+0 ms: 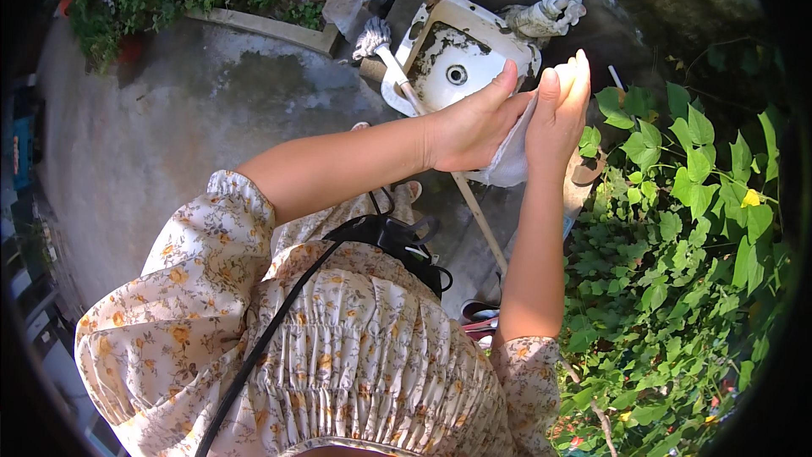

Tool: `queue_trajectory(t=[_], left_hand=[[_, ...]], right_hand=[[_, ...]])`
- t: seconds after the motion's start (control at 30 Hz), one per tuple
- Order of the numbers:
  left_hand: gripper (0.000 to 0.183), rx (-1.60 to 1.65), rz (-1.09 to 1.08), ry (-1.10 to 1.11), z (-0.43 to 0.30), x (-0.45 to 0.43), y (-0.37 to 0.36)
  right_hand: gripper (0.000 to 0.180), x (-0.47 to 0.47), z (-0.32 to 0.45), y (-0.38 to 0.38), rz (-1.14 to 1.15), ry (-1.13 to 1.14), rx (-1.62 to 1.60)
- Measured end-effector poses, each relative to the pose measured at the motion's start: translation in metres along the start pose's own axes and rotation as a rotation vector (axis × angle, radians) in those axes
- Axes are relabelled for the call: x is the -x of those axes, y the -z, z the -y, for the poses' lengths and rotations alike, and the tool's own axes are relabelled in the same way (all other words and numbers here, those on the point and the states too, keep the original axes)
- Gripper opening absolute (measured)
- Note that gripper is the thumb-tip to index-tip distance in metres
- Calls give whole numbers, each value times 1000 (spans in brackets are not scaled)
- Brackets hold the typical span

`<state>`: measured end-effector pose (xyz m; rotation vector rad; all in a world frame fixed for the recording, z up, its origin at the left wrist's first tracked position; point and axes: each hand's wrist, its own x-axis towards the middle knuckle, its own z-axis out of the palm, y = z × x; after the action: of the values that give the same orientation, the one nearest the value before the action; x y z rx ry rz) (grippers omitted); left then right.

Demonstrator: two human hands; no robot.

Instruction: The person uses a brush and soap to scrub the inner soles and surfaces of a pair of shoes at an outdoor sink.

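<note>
My left hand (476, 130) and my right hand (555, 117) are raised in front of me, palms turned towards each other. Pressed between them is a thin white cloth (510, 155), whose lower part hangs below the palms. Both thumbs point away from me, and sunlight falls on the right fingertips. Beyond the hands stands a worn white sink (441, 92) with dark stained patches and a round drain (456, 75). A string mop (374, 38) rests across the sink's left rim; its pole (472, 203) runs down behind my left hand.
A whitish wrapped bundle (539, 18) leans at the sink's far right corner. A clear plastic bag (355, 6) lies to the left, by a low concrete edging (260, 28) with plants. Leafy vines (666, 254) crowd the right side. Wet concrete floor (171, 139) spreads left.
</note>
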<state>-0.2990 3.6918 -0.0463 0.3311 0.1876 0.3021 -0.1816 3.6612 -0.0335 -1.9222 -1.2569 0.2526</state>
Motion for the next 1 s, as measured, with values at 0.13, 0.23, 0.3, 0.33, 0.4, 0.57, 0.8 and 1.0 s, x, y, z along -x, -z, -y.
queue_trajectory(t=[0.13, 0.23, 0.3, 0.33, 0.4, 0.57, 0.8, 1.0], left_hand=[[83, 95, -80, 22, -9, 0, 16], [79, 165, -61, -7, -1, 4, 18], [80, 238, -10, 35, -4, 10, 17], [82, 229, 7, 36, -4, 8, 17], [84, 229, 48, 51, -3, 5, 16], [81, 43, 75, 77, -3, 2, 12], [62, -71, 9, 101, -6, -3, 17], [73, 115, 13, 84, 2, -9, 7]], right_hand=[[54, 36, 13, -19, 28, 444, 203], [53, 29, 18, -18, 82, 498, 269], [59, 19, 15, -12, 83, 441, 372], [62, 15, 14, -9, 75, 461, 361], [69, 8, 10, -2, 86, 467, 435], [67, -3, -11, 8, 112, 40, 252], [60, 9, -29, 25, -173, -274, -399], [54, 22, 25, 6, -23, 313, 417]])
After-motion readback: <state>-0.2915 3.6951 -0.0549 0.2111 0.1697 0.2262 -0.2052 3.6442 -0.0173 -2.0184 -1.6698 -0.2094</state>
